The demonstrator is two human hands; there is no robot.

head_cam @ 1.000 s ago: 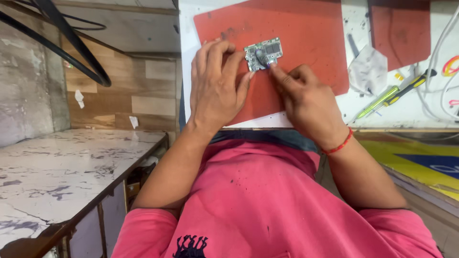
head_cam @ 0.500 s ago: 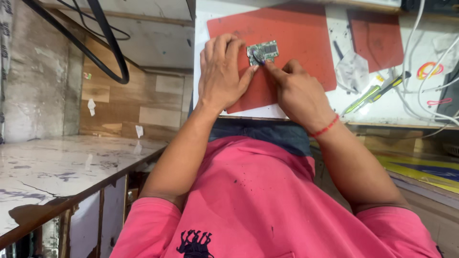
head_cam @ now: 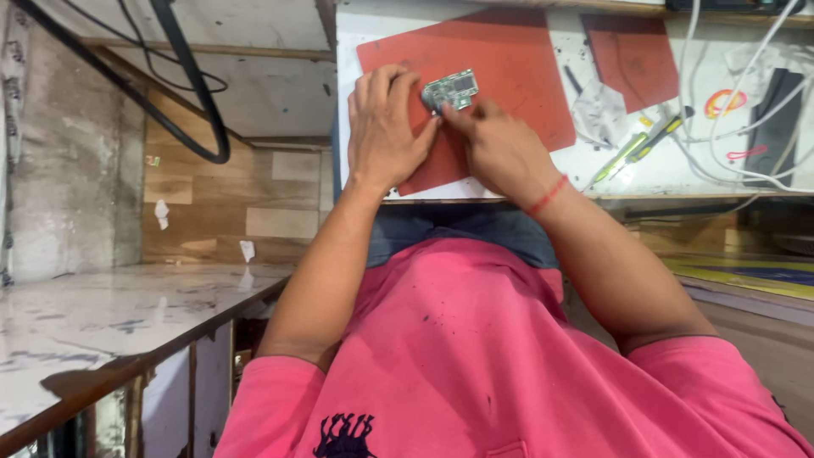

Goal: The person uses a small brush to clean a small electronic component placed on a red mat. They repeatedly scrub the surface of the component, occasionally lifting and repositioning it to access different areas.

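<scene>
A small green circuit board lies on a red work mat on the white bench. My left hand rests flat on the mat, its fingertips pressed against the board's left edge. My right hand, with a red thread on its wrist, has its fingers pinched at the board's lower edge; whether they hold a small tool is hidden. Both forearms reach up from my pink shirt.
A second red mat lies to the right. Yellow-green handled screwdrivers, a crumpled clear bag, white cables and a dark device crowd the bench's right side. A marble counter stands at the left, black cables above it.
The view has shifted, so the bench and hands sit further right and higher in frame. Both hands stay on the board in the same grip.
</scene>
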